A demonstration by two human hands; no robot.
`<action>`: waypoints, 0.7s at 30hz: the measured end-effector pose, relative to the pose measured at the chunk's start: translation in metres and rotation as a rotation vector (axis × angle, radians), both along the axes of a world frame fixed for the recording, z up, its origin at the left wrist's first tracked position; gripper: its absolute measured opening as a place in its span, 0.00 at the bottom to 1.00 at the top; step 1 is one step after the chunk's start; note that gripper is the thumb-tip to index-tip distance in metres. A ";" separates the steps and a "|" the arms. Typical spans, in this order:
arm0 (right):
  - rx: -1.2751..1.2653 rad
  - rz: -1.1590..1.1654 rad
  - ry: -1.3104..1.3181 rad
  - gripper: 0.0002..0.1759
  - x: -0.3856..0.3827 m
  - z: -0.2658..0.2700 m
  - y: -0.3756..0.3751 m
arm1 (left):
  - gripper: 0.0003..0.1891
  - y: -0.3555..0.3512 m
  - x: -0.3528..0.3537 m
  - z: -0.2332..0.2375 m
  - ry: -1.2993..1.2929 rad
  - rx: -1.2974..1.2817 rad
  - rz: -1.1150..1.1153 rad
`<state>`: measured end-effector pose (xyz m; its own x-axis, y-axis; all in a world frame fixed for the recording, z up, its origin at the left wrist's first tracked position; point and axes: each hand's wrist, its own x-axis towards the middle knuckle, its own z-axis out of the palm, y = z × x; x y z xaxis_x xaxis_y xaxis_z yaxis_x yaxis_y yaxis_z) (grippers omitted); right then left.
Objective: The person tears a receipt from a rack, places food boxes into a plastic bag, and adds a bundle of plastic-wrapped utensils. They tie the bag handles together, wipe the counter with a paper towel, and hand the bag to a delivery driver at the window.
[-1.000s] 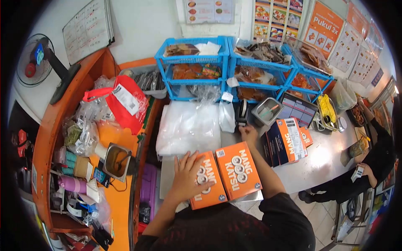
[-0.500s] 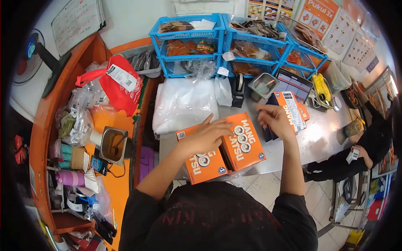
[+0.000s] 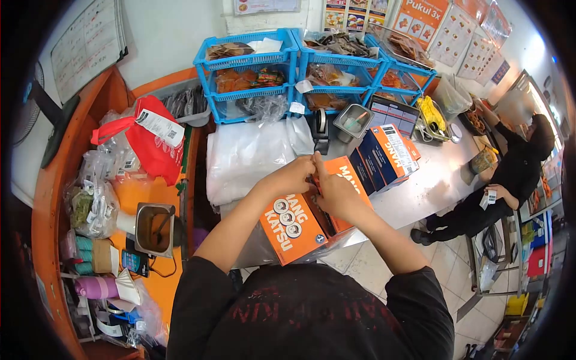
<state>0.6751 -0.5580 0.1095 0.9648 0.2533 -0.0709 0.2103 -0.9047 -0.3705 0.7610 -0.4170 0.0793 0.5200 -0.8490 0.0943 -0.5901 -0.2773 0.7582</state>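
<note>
Two orange boxes with white lettering stand side by side at the counter's front: a left box (image 3: 292, 227) and a right box (image 3: 343, 170), partly covered by my hands. My left hand (image 3: 293, 176) reaches over the left box's back edge, its fingers bent down near the gap. My right hand (image 3: 337, 193) lies over the right box, index finger stretched forward and other fingers curled. Both hands' fingertips meet at the back of the gap; what they pinch is hidden. Clear plastic (image 3: 339, 245) shows under the boxes' front edge.
Clear plastic bags (image 3: 249, 157) lie behind the boxes, near a tape dispenser (image 3: 321, 131) and a metal container (image 3: 353, 122). More orange-and-blue boxes (image 3: 390, 157) stand right. Blue baskets (image 3: 249, 60) line the back. A co-worker (image 3: 519, 162) stands at right.
My right hand has moved left from beside the boxes on the right and now meets my left hand. My left hand has shifted back along the left box. The whole view has shifted.
</note>
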 end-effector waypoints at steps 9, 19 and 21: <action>-0.247 -0.128 -0.257 0.53 -0.015 -0.025 -0.040 | 0.14 -0.003 -0.006 -0.001 -0.383 -0.195 -0.139; 0.715 -0.509 -0.647 0.17 0.000 0.006 -0.241 | 0.18 -0.023 -0.041 0.047 -0.410 0.500 -0.116; 0.718 -0.759 -0.691 0.13 0.032 -0.020 -0.316 | 0.28 -0.041 -0.060 0.044 -0.394 0.150 0.025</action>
